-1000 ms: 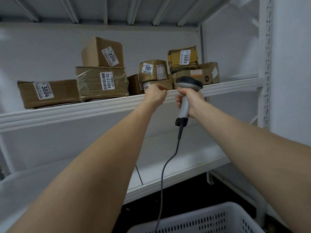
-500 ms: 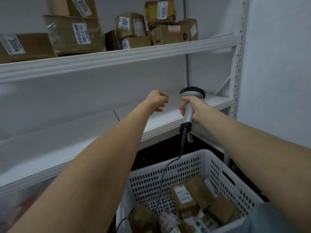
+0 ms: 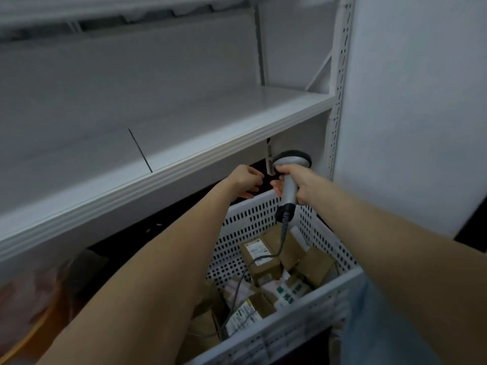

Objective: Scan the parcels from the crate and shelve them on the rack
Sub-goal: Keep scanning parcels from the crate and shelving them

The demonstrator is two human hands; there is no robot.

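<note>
My right hand [image 3: 305,184] grips the scanner [image 3: 291,160]; my left hand [image 3: 243,180], loosely curled and empty, should take the label-up parcel [image 3: 253,248] from the crate [image 3: 250,230].

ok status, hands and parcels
Left hand empty, fingers loosely curled. Right hand grips scanner. Parcels in crate, scanner cable lying across them.

Plain white wall [image 3: 411,101] on rt w/ dim flat light — dark area [image 3: 471,227] at its foot

Dim, cool, even lighting with soft motion blur throughout, deep shadow under the shelf [image 3: 184,154], and wide-angle bending of straight lines toward the edges
</note>
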